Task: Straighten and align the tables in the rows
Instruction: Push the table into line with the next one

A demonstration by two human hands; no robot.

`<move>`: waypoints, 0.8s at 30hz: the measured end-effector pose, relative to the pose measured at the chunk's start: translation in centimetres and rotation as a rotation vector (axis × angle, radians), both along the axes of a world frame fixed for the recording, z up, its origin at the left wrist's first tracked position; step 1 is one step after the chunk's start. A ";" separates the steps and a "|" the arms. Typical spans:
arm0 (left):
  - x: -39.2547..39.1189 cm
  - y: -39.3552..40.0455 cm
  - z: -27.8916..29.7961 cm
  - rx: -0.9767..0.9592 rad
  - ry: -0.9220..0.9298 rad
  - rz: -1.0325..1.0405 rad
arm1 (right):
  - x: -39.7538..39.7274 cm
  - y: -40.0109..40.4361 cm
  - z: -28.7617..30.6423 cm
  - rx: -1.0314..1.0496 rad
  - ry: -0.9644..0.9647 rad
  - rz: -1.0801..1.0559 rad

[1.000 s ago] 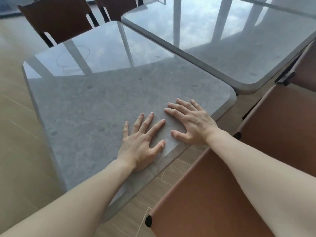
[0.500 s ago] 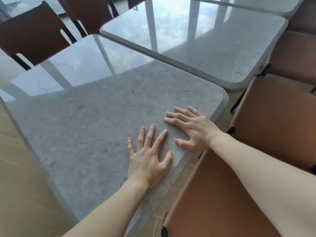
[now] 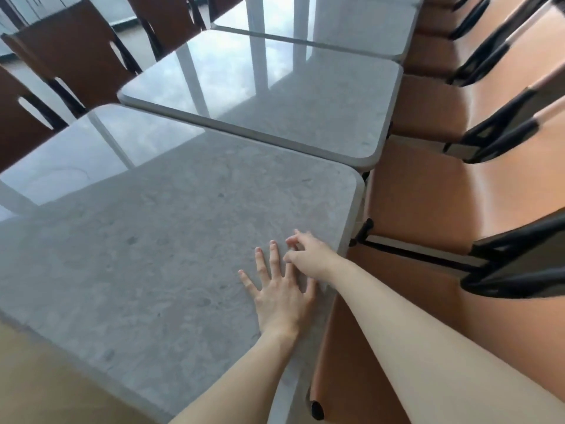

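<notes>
Right hand [image 3: 308, 255] lifted, fingers now curled; left hand [image 3: 281, 296] flat on near table [image 3: 153, 240].

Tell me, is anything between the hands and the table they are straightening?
Nothing visible. The left hand lies flat on the near table by its right edge; the right hand is over the same spot, fingers loosely bent, crossing the left hand's fingertips.

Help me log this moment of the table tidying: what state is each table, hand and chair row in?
near table: skewed against the next one, both hands on it
middle table: butted to the near table's far edge
far table: closely behind the middle table
left hand: flat, fingers spread
right hand: blurred, fingers loosely bent, over left fingertips
orange chairs: lined along the tables' right side
</notes>
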State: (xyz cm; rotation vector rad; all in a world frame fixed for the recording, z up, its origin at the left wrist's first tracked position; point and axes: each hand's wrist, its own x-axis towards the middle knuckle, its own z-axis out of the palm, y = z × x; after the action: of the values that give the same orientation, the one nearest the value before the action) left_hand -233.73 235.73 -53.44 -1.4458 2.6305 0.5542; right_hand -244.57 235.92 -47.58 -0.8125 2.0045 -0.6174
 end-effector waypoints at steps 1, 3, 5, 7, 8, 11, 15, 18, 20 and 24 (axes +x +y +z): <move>0.1 0.0 0.0 0.006 0.000 -0.008 | 0.5 0.7 1.1 0.046 -0.055 -0.019; 0.3 -0.1 0.3 0.036 -0.025 -0.028 | 1.7 2.5 3.0 0.114 -0.118 -0.063; 0.5 -0.5 1.1 0.103 -0.052 -0.065 | 3.0 5.1 4.2 0.158 -0.132 -0.112; 0.8 -1.6 2.4 0.241 -0.026 -0.082 | 4.0 7.7 5.2 0.158 -0.136 -0.209; 1.3 -2.3 3.2 0.321 0.030 -0.064 | 4.5 8.6 5.8 0.143 -0.146 -0.264; 4.1 -4.1 6.1 0.549 0.438 0.114 | 6.1 10.0 7.9 0.070 -0.145 -0.391; 10.2 -4.6 9.1 0.623 0.658 0.154 | 9.4 10.6 11.8 0.006 -0.190 -0.497; 15.0 -5.2 11.1 0.624 0.672 0.125 | 13.0 11.0 14.3 0.011 -0.195 -0.510; 18.3 -5.9 12.9 0.615 0.695 0.114 | 15.8 10.9 15.8 -0.014 -0.188 -0.511; 25.4 -7.0 16.8 0.570 0.759 0.059 | 22.1 9.8 18.1 -0.151 -0.137 -0.516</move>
State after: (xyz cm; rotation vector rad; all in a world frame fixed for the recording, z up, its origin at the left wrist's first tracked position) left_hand -208.28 228.75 -36.60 -1.2772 2.5019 1.9911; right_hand -222.52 245.73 -29.43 -0.3161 2.0633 -1.0968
